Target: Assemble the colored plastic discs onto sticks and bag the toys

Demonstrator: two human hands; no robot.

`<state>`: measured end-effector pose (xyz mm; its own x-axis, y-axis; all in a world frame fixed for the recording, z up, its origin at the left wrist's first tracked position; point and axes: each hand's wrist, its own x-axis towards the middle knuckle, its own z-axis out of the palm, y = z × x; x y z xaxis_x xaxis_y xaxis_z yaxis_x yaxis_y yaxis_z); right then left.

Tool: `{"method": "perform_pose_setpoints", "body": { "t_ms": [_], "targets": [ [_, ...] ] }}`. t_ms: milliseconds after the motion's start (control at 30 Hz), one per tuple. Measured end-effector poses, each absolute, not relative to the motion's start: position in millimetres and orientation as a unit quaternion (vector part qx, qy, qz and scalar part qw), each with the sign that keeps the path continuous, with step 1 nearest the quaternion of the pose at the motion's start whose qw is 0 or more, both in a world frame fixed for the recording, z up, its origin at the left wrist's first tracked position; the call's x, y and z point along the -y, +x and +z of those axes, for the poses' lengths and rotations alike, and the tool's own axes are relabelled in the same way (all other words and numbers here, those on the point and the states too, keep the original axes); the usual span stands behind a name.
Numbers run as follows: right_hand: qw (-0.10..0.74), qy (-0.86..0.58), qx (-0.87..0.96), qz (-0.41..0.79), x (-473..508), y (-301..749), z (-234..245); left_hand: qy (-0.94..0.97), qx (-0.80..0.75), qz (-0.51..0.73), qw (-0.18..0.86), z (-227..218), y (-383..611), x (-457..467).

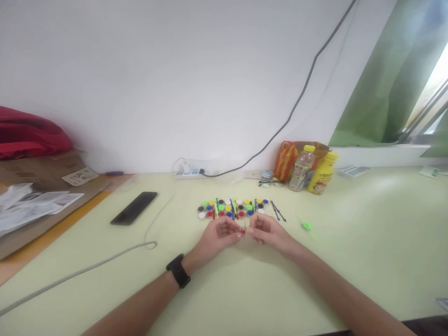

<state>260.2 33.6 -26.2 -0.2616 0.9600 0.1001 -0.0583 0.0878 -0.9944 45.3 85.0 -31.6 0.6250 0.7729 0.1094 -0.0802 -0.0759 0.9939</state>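
At the middle of the pale green surface (pixel 378 242), we bring both hands close together over a small red piece (pixel 242 231). Our left hand (pixel 217 235), with a black watch (pixel 178 271) at its wrist, has its grip drawn nearly closed, thumb and fingertips meeting on that piece. Our right hand (pixel 269 231) faces it from just beside, its thumb and forefinger brought near each other; we cannot tell whether that grip has hold of anything, since the fingertips are too small and blurred. Just beyond our fingers lie rows of small round pots (pixel 228 208) with white, black, red, blue, yellow and green lids, and thin coloured sticks (pixel 279 212) run between them and past their right end. To the right we see a small bright green object (pixel 306 226), lying apart. Behind it, eyeglasses (pixel 272 183) rest near a clear bottle (pixel 301 170) with a yellow cap, a yellow bottle (pixel 322 175) and a red-and-yellow striped bag (pixel 284 161). By the wall, a power strip (pixel 189 174) stands, and to our left lies a black smartphone (pixel 134 208), near a pale cable (pixel 87 268).
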Motion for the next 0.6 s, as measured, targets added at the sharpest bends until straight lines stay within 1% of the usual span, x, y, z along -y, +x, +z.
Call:
{"method": "perform_pose_setpoints", "body": {
  "t_ms": [267,333,433,500,600],
  "targets": [
    [0.445,-0.414,0.582,0.540,-36,257,-30,0.656,-0.260,0.339,0.622,-31,45,-86],
    [0.453,-0.410,0.579,0.540,-35,257,-28,0.655,-0.258,0.340,0.623,-31,45,-85],
    [0.488,-0.411,0.545,0.545,-34,258,-25,0.655,-0.260,0.336,0.625,-31,45,-85],
    [0.497,-0.393,0.506,0.586,-33,261,-23,0.654,-0.263,0.335,0.625,-32,45,-85],
    [0.476,-0.310,0.458,0.684,-31,269,-18,0.653,-0.266,0.337,0.624,-33,45,-85]
  ]
}}
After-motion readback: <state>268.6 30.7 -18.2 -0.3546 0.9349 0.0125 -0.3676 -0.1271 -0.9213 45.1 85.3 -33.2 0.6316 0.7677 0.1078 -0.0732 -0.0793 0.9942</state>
